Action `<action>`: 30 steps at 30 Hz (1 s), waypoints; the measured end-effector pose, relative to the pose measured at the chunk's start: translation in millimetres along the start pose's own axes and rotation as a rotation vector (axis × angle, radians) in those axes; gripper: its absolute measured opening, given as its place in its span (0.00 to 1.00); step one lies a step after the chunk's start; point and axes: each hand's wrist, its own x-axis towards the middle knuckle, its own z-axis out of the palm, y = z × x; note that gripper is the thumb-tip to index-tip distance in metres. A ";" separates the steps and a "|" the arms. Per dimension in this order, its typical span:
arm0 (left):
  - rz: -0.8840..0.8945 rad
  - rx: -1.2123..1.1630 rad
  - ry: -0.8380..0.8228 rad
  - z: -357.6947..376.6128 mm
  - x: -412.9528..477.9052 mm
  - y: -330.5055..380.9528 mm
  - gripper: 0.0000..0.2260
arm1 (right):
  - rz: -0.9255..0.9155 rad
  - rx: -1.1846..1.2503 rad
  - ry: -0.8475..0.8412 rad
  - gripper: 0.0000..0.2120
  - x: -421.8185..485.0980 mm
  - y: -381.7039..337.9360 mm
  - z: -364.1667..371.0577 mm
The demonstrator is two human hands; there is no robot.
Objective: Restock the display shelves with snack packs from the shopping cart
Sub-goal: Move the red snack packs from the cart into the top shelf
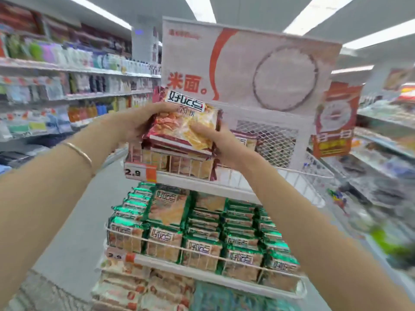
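Observation:
A stack of dark-red snack packs [179,129] is held up in front of the top shelf [231,176] of a white wire display rack. My left hand [139,122] grips the stack's left side, fingers curled over its top edge. My right hand [215,142] grips the right side, thumb pressed on the front of the top pack. More dark-red packs [179,164] stand behind the top shelf's wire front, at its left end. The shelf below is filled with green snack packs [202,232]. The shopping cart is out of view.
A white and red sign [247,70] with a rice bowl picture tops the rack. Pale packs [139,288] fill the lowest shelf. Store shelving with bottles [78,63] runs along the left; blurred shelves [381,153] lie on the right. Price tags [140,172] hang on the shelf fronts.

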 end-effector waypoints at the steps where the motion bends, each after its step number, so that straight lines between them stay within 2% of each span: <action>1: 0.023 0.005 -0.008 20.9 11.5 6.6 0.21 | -0.026 0.024 0.019 0.48 -8.4 -8.3 -20.0; 3: 0.065 0.017 0.003 58.9 43.5 13.6 0.10 | -0.084 0.044 0.040 0.30 -16.6 -14.6 -67.9; 4: 0.075 0.040 -0.001 75.6 59.0 15.2 0.10 | -0.106 0.056 0.051 0.28 -18.4 -16.0 -91.1; 7: 0.146 0.185 -0.004 112.1 102.4 13.0 0.09 | -0.146 -0.018 0.189 0.37 -17.8 -7.2 -142.4; 9: 0.228 0.306 0.057 125.0 127.1 8.8 0.08 | -0.144 -0.096 0.252 0.50 -12.1 8.9 -167.0; 10: 0.240 0.369 0.069 128.9 137.6 5.1 0.10 | -0.128 -0.173 0.259 0.58 -9.0 17.8 -177.2; 11: 0.232 0.430 0.067 133.0 145.6 1.6 0.18 | -0.104 -0.259 0.243 0.62 -3.1 30.0 -185.8; 14: 0.156 0.756 0.062 137.2 163.1 -11.0 0.46 | 0.130 -0.368 0.043 0.64 11.5 61.7 -196.6; 16: 0.097 1.101 0.035 132.2 172.3 -21.4 0.53 | 0.314 -0.443 -0.186 0.59 26.6 78.6 -201.2; 18: 0.042 1.338 0.030 126.2 177.9 -31.3 0.50 | 0.353 -0.484 -0.242 0.53 53.7 102.4 -210.4; 20: 0.007 1.410 0.032 123.9 179.8 -34.2 0.46 | 0.319 -0.475 -0.157 0.51 56.7 97.6 -205.0; 21: -0.008 1.394 0.009 123.1 179.5 -32.9 0.46 | 0.315 -0.457 -0.131 0.45 51.5 88.9 -200.7; 23: -0.032 1.312 -0.018 119.4 177.8 -29.4 0.47 | 0.347 -0.439 -0.207 0.31 41.0 67.8 -195.7; 24: -0.030 1.311 -0.006 115.4 176.4 -28.3 0.48 | 0.340 -0.452 -0.220 0.33 41.3 63.2 -201.4; 25: -0.025 1.347 0.014 110.2 175.7 -29.3 0.48 | 0.287 -0.470 -0.184 0.42 41.0 57.2 -204.6; 27: -0.043 1.435 0.020 99.1 176.1 -36.9 0.48 | 0.065 -0.688 -0.064 0.58 37.9 46.4 -202.9; 28: -0.064 1.470 0.002 95.3 176.5 -42.5 0.49 | -0.036 -0.872 -0.092 0.60 38.6 45.4 -197.5; 30: -0.068 1.549 -0.017 91.8 179.3 -53.1 0.50 | -0.121 -1.150 -0.263 0.55 47.0 57.3 -186.1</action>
